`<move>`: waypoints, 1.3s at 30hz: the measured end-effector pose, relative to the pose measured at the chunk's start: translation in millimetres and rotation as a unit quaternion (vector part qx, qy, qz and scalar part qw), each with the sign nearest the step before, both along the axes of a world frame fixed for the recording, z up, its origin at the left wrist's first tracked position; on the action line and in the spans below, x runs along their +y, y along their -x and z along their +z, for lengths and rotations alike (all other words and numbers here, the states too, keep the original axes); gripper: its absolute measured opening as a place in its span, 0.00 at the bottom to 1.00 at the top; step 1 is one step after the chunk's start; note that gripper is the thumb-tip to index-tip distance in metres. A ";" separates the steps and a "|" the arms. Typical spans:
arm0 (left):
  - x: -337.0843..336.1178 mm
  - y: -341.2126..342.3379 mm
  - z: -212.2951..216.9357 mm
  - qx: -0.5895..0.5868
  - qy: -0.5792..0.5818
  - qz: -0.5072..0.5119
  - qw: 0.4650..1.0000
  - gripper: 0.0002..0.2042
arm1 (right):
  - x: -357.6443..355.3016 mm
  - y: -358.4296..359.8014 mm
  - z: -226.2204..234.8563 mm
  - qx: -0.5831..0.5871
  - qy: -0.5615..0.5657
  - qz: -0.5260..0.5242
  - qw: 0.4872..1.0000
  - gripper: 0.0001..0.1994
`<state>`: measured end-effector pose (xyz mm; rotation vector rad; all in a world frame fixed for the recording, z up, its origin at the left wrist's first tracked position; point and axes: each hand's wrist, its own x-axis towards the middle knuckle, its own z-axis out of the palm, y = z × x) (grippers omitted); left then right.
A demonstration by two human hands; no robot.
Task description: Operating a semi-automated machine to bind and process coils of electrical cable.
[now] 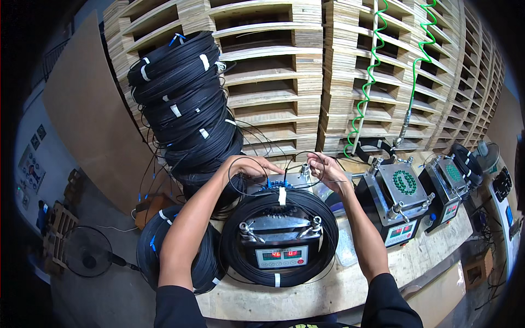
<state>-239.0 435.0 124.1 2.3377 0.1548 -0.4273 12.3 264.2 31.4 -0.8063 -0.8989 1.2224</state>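
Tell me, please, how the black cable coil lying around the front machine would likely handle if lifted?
The black cable coil would probably sag, since only a few white ties bind it. Its many turns suggest some weight. Loose thin strands near the hands could snag.

Stacked wooden pallets (328,71) fill the back of a dim workshop behind a pale plywood tabletop (339,284).

The pallet stacks rise in several columns across the rear, curving away to the right. Two green coiled hoses (372,71) hang down in front of them. A large brown board (93,109) leans at the left against a pale wall bearing small posters (31,164). On the grey concrete floor (109,300) at lower left stands a black floor fan (86,252), with a small wooden crate (59,223) just beyond it. A second fan (485,156) sits at the far right edge.
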 end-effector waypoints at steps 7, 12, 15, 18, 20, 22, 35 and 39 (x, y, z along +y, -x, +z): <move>-9.7 -3.4 6.9 0.018 -0.031 0.017 0.999 0.27 | 5.2 8.4 4.6 -0.146 0.074 -0.108 0.981 0.17; 15.7 4.8 -10.9 0.049 0.008 0.037 0.998 0.26 | -7.5 16.1 16.9 0.017 0.001 -0.023 1.000 0.19; 3.4 -14.6 -6.3 0.041 -0.002 0.017 0.999 0.25 | -4.2 -11.3 -4.3 -0.036 -0.015 -0.021 0.999 0.18; -2.0 -11.0 -2.2 0.015 -0.005 0.033 0.999 0.32 | 7.0 -9.0 -4.5 -0.083 0.014 -0.051 0.995 0.17; 2.1 -1.9 4.7 0.037 0.012 0.019 0.999 0.32 | 12.9 11.4 3.9 -0.096 0.035 -0.076 0.992 0.16; 5.5 -4.1 7.1 0.065 0.008 0.007 0.998 0.33 | 13.6 16.6 7.6 -0.256 0.035 -0.144 0.955 0.17; 24.0 -1.4 23.1 0.089 0.060 0.021 0.994 0.31 | -5.4 22.4 2.4 -0.042 -0.046 -0.091 0.994 0.29; 40.3 17.1 36.2 0.114 0.118 0.123 0.979 0.26 | -19.5 30.1 1.7 -0.059 0.000 -0.114 0.992 0.44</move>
